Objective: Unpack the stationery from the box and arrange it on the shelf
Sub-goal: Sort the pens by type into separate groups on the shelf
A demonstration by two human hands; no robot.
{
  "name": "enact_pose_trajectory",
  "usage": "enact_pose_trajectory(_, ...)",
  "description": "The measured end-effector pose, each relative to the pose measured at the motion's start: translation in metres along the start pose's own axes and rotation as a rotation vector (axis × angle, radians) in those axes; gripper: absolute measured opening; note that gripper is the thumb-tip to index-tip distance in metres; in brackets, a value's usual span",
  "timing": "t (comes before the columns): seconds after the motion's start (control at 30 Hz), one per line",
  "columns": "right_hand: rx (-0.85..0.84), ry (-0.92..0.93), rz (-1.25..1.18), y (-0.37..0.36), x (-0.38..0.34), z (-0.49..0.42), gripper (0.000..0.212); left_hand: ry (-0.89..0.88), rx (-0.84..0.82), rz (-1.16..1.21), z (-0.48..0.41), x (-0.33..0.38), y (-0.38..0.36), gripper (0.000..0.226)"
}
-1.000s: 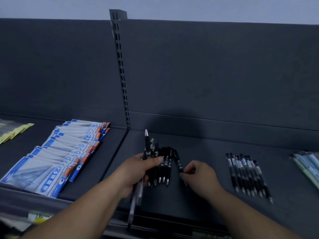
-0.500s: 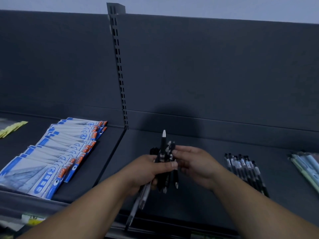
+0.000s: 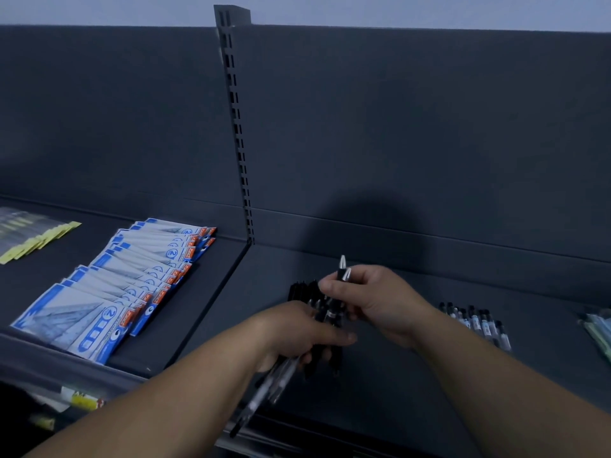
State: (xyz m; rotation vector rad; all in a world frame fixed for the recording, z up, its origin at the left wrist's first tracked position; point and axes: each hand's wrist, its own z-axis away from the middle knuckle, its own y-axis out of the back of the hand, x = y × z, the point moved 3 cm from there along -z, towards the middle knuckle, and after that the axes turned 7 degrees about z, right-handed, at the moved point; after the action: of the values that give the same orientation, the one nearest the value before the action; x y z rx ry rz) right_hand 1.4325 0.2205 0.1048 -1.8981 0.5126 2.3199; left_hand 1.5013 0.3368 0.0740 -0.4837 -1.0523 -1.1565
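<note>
Both forearms are reaching in from the near edge, converging over the front of the shelf [image 3: 380, 395]. The left hand [image 3: 297, 332] is gripping a bundle of pens [image 3: 331, 315], fingers curled round the barrels and thumb lying across them. A few clear barrels are sticking out below the hand towards the person, past the shelf's front lip, and black ends are fanning out above the knuckles. The right hand [image 3: 380, 302] is arching over the top of the bundle, back of the hand to the right. Its thumb and fingers are pinching two silver-tipped pens [image 3: 341, 269], which are pointing up and slightly away. Whether these two are free of the bundle cannot be told.

Just right of the right wrist, a row of pens [image 3: 476, 320] is lying side by side on the shelf, partly hidden by the forearm. At the right edge, pale green packets [image 3: 598, 328] are lying flat. On the neighbouring bay to the left, blue and white packets [image 3: 109, 292] are lying overlapped in a stepped line, and beyond them clear packets with yellow ends [image 3: 33, 239]. A slotted upright [image 3: 236, 127] is dividing the dark grey back panel [image 3: 429, 127], with a pale wall [image 3: 363, 8] showing above it.
</note>
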Motion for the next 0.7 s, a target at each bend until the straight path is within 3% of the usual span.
enact_pose_trajectory(0.17,0.279,0.075,0.072,0.027,-0.003,-0.006,0.019,-0.054,0.15,0.418,-0.002,-0.001,0.006,0.017)
enact_pose_trajectory(0.3,0.496,0.146,0.254,0.049,0.014,-0.008,0.012,-0.034,0.373,0.721,-0.005,-0.008,0.022,0.037)
enact_pose_trajectory(0.4,0.574,0.269,0.498,0.044,0.028,-0.006,0.008,-0.006,0.44,0.829,-0.008,-0.016,0.023,0.044)
enact_pose_trajectory(0.53,0.735,0.315,0.432,0.052,0.049,-0.004,0.012,-0.004,0.492,0.871,-0.013,-0.024,0.024,0.052)
enact_pose_trajectory(0.6,0.753,0.323,0.546,0.055,0.061,-0.004,0.016,-0.002,0.501,0.875,-0.016,-0.026,0.023,0.052)
enact_pose_trajectory(0.7,0.605,0.351,0.766,0.042,0.085,0.0,0.018,-0.005,0.489,0.865,-0.018,-0.029,0.02,0.05)
